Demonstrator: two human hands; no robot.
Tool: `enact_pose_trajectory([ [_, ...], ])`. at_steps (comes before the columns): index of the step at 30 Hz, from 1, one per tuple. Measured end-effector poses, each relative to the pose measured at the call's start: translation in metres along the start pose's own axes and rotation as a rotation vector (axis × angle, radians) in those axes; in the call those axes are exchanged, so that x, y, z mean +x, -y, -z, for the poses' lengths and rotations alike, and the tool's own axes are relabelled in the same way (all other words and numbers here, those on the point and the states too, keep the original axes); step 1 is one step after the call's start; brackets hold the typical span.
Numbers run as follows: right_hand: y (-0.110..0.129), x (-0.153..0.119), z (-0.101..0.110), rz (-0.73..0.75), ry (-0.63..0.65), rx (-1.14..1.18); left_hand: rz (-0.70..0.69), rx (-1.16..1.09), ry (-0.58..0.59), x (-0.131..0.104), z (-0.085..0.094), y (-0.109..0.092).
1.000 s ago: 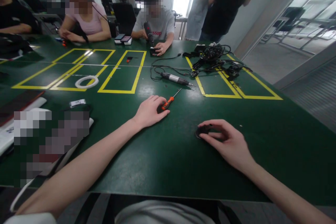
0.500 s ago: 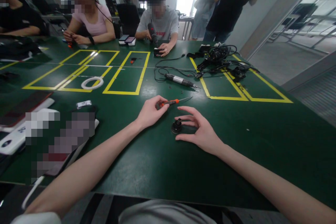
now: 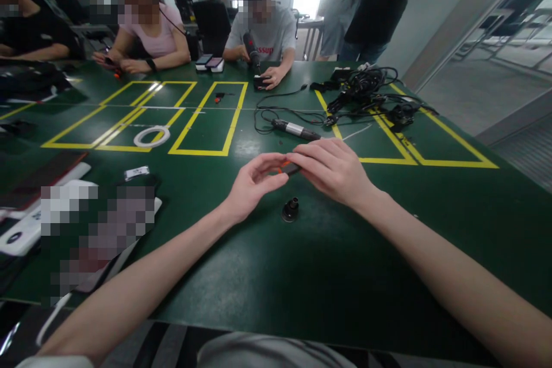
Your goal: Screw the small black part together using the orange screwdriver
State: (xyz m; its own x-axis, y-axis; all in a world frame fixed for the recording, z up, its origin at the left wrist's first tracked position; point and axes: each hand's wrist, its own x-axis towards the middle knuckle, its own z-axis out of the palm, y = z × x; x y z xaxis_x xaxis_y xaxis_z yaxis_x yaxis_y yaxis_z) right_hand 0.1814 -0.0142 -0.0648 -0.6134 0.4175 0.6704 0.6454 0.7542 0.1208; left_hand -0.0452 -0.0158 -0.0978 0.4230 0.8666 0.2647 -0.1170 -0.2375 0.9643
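Note:
Both hands meet around a black and orange screwdriver [image 3: 290, 168] above the green table [image 3: 233, 264]. My left hand [image 3: 257, 183] has its thumb and fingers closed on the handle's left end. My right hand [image 3: 334, 169] wraps round the other end, its fingers pressed together and hiding the shaft. Just below the hands a small round black part [image 3: 290, 209] with a short upright stem stands on the table, touched by neither hand. Behind my right hand lies a grey and black electric screwdriver [image 3: 295, 129] with a cord.
A heap of black cables [image 3: 362, 89] lies at the back right. On the left are a white tape ring [image 3: 152, 136], a small white packet [image 3: 137, 172], and phones with white power banks [image 3: 47, 207]. Across the table, a person in grey [image 3: 276, 34] holds a black tool.
My right hand has moved up and away from the round black part and closed on the screwdriver. The screwdriver's shaft, visible before, is now covered. My left hand stays nearly in place.

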Motion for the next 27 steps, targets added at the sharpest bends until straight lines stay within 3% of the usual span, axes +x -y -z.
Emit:
enact_pose_trajectory([
  [2,-0.004,0.001,0.01,-0.07,-0.06,0.03,-0.007,-0.025,0.109,-0.001,0.007,-0.003],
  [5,-0.005,0.008,0.036,-0.269,-0.222,0.07,0.018,0.093,0.385,-0.004,0.013,-0.008],
  [9,0.009,0.022,0.066,-0.346,-0.462,0.322,0.099,0.185,0.505,-0.006,0.009,-0.01],
  [12,0.028,0.029,0.073,-0.362,-0.483,0.549,0.171,0.216,0.521,-0.007,0.005,-0.011],
  [16,0.047,0.03,0.069,-0.381,-0.336,0.741,0.196,0.253,0.504,-0.007,0.004,-0.009],
  [20,0.054,0.025,0.062,-0.292,-0.205,0.735,0.148,0.303,0.483,-0.009,0.004,-0.006],
  [27,0.053,0.022,0.056,-0.185,-0.158,0.629,0.11,0.399,0.443,-0.011,0.005,-0.001],
])
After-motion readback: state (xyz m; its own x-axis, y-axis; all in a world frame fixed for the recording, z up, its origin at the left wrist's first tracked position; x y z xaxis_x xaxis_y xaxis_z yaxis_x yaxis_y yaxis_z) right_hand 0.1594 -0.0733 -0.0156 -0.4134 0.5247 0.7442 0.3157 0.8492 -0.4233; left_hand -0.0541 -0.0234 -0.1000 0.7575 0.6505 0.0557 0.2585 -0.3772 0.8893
